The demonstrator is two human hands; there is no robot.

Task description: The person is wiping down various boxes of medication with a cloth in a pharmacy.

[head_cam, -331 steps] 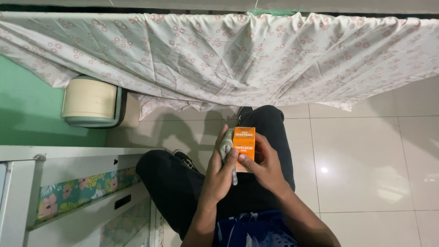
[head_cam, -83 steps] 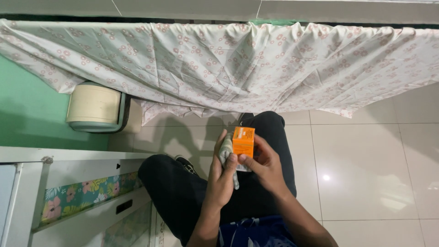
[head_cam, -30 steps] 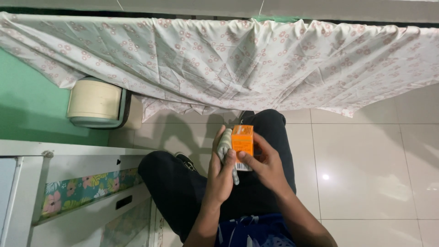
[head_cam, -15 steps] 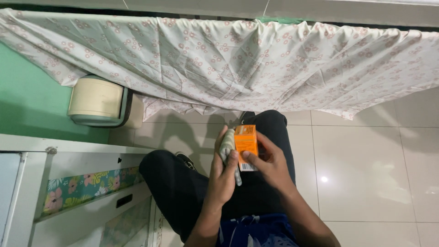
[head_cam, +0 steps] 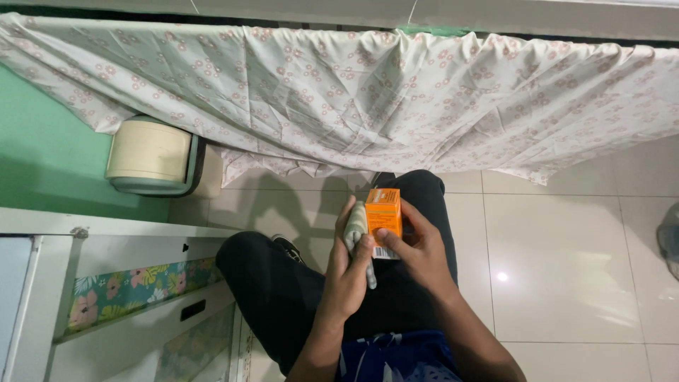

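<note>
Your two hands hold a small orange box over your lap.

Your right hand (head_cam: 417, 247) pinches the orange box (head_cam: 384, 211) upright, thumb on its front; your left hand (head_cam: 351, 265) closes around a pale grey cloth (head_cam: 356, 230) pressed against the box's left side. Ahead hangs a floral curtain (head_cam: 368, 99) above the tiled floor (head_cam: 566, 269).

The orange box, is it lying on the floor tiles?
No, the orange box is held up above the lap by the right hand, while the left hand holds a grey cloth against it.
</note>
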